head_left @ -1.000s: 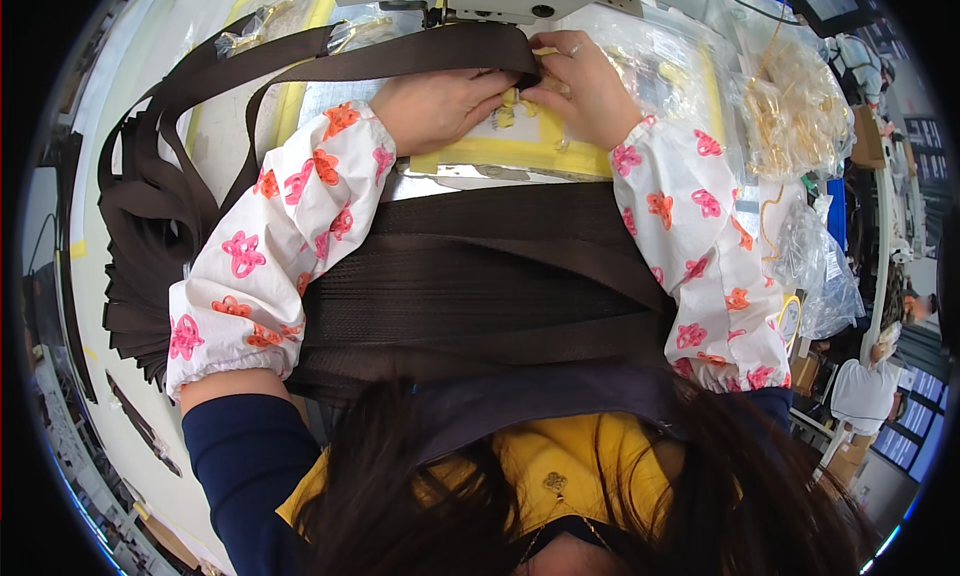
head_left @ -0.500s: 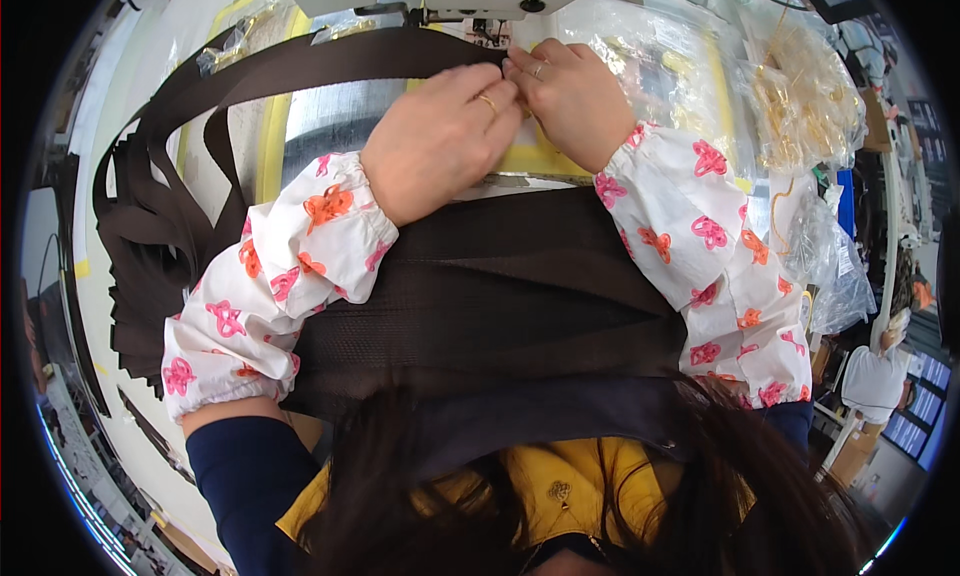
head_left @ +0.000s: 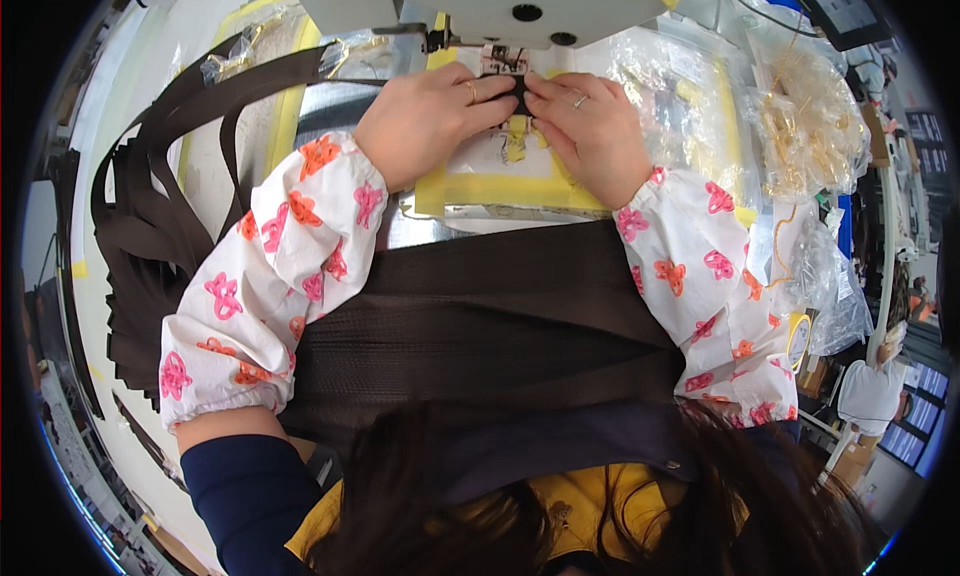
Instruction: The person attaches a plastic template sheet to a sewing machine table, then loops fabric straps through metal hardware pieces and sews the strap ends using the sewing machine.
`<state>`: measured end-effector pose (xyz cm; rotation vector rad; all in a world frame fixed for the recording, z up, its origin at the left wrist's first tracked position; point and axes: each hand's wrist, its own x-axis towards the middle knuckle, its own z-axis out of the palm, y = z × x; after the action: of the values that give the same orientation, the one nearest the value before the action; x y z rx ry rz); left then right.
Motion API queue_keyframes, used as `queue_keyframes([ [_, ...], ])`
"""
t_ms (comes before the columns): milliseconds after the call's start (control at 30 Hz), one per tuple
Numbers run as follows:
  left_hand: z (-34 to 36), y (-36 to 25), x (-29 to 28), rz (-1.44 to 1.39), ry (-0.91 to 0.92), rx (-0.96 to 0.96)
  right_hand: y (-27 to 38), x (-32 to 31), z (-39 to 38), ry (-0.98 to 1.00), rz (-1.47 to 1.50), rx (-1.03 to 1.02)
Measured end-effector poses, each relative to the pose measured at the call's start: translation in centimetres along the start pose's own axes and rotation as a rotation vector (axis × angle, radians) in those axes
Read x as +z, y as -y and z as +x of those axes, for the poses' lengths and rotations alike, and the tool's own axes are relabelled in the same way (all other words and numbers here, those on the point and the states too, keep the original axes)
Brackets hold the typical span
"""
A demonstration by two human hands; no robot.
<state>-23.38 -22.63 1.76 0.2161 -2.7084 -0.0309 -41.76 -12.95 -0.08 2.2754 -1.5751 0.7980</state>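
Note:
Below the sewing machine head (head_left: 480, 6), the presser foot area (head_left: 505, 61) has a short stretch of dark brown strap (head_left: 518, 98) at it. My left hand (head_left: 425, 124) holds the strap from the left, fingers pressed together over it. My right hand (head_left: 590, 131) grips it from the right with bent fingers and thumb. Small yellow scraps (head_left: 517, 141) lie just below, on the yellow-taped plate (head_left: 470, 191). Long strap loops (head_left: 170, 116) trail leftward, and a wide pile of dark strapping (head_left: 480, 306) lies between my forearms.
Crumpled clear bags with gold-coloured pieces (head_left: 800, 116) fill the right of the table, with more clear plastic (head_left: 840, 296) below. Small bags (head_left: 235, 61) lie at upper left. A dark screen (head_left: 820, 6) is at upper right; shelving and a person in light clothing (head_left: 865, 396) are beyond.
The raised strap band that crossed above my hands has dropped to the presser foot, which now shows more. Since half a second ago my left hand has moved up and my right slightly down.

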Motion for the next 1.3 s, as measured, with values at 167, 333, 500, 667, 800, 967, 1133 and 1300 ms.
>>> queue_keyframes([
  [167, -0.3, 0.5, 0.3, -0.080, 0.003, -0.059, 0.6, -0.1, 0.1, -0.065, -0.029, 0.072],
  [333, -0.2, 0.4, -0.1, 0.011, 0.056, -0.003, 0.6, -0.2, 0.0, 0.008, -0.068, 0.024],
  [500, -0.8, -0.2, 0.3, 0.019, 0.056, -0.066, 0.9, 0.0, 0.5, 0.027, -0.143, 0.010],
  [667, 0.0, -0.3, -0.7, 0.045, -0.017, -0.128, 1.0, -0.6, 0.3, 0.012, -0.120, 0.035],
  [800, 0.1, 0.2, -1.1, -0.171, 0.121, -0.251, 1.1, -0.5, 0.5, 0.035, -0.122, 0.042],
  [967, -0.3, 0.6, -0.6, -0.154, 0.061, -0.304, 0.9, -0.3, 0.8, 0.073, -0.100, 0.060],
  [1133, -0.3, 0.8, -0.8, -0.139, 0.070, -0.295, 0.8, -1.1, 1.2, 0.133, -0.024, 0.073],
  [1300, -0.1, 1.1, -1.1, -0.108, 0.148, -0.283, -0.1, -1.4, 1.3, 0.174, 0.015, 0.061],
])
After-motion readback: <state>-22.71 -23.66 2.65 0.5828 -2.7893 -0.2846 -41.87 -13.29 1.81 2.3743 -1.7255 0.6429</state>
